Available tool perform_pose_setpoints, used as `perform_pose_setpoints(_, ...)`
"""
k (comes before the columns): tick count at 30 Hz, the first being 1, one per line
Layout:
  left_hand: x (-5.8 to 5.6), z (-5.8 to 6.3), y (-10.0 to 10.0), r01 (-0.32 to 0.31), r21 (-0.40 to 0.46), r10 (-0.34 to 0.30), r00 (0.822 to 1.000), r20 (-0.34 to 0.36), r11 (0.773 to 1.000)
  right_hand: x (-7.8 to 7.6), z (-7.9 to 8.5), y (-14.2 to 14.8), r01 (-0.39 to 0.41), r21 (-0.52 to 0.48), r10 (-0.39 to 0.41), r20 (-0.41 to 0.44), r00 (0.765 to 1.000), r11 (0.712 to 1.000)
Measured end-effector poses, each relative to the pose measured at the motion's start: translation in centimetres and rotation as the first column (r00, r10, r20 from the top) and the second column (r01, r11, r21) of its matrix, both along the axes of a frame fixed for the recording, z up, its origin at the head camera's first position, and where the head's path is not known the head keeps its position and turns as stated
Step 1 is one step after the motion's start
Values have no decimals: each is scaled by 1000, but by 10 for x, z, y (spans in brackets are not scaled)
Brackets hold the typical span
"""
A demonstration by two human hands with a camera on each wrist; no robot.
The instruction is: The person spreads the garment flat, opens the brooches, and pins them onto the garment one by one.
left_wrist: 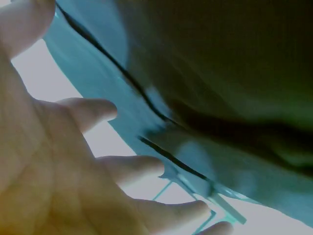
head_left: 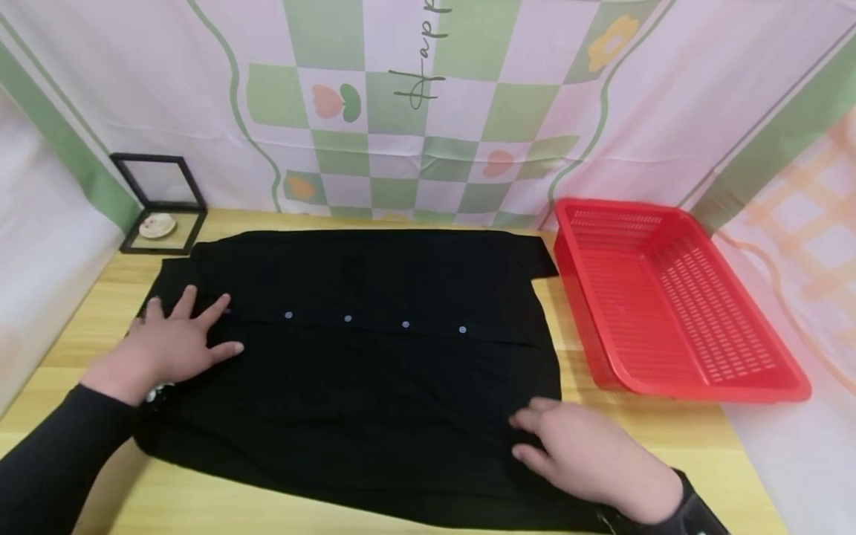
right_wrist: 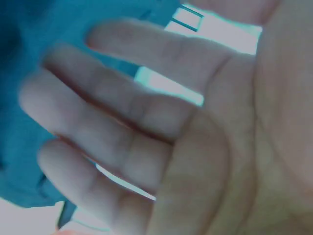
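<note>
A black buttoned garment [head_left: 348, 401] lies spread flat on the wooden table, with a row of small pale buttons [head_left: 348, 318] running across it. My left hand [head_left: 170, 345] rests on its left part, fingers spread. Over the lower right part, my right hand [head_left: 588, 449] hovers or lightly touches the cloth; contact cannot be told. In the left wrist view, the left hand's fingers [left_wrist: 132, 169] stretch out beside the cloth. In the right wrist view, the right hand [right_wrist: 195, 127] has relaxed, slightly bent fingers with nothing between them.
A red plastic basket [head_left: 605, 327] with perforated sides stands at the right, close to the garment's edge. At the back left is an open black-framed case [head_left: 160, 206] with a small round pale item [head_left: 157, 226] on it. A patterned curtain [head_left: 461, 111] hangs behind the table [head_left: 87, 297].
</note>
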State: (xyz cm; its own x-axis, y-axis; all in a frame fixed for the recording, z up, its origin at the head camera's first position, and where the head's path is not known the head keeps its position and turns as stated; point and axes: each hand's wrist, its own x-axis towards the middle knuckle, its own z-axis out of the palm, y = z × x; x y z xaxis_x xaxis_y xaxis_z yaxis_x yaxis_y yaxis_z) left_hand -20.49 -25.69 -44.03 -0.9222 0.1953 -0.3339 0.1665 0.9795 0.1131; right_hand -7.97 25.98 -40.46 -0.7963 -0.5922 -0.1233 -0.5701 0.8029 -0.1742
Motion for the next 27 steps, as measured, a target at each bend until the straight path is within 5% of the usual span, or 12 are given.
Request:
perform_pose_setpoints(6, 9, -4, 19, 42, 14, -42, 999, -13, 999, -41, -1, -21, 99, 27, -93, -174, 980, 995)
perform_pose_setpoints(13, 11, -9, 23, 46, 37, -47, 998, 39, 998, -80, -21, -27, 256, 121, -262, 42, 964, 959)
perform_pose_setpoints(18, 10, -11, 23, 50, 50, -52, 998, 40, 998, -89, -27, -26, 295, 175, -321, 144, 936, 939)
perform_pose_setpoints(27, 11, -11, 21, 42, 67, -44, 998, 36, 997, -86, -27, -28, 295, 206, -330, 163, 930, 933)
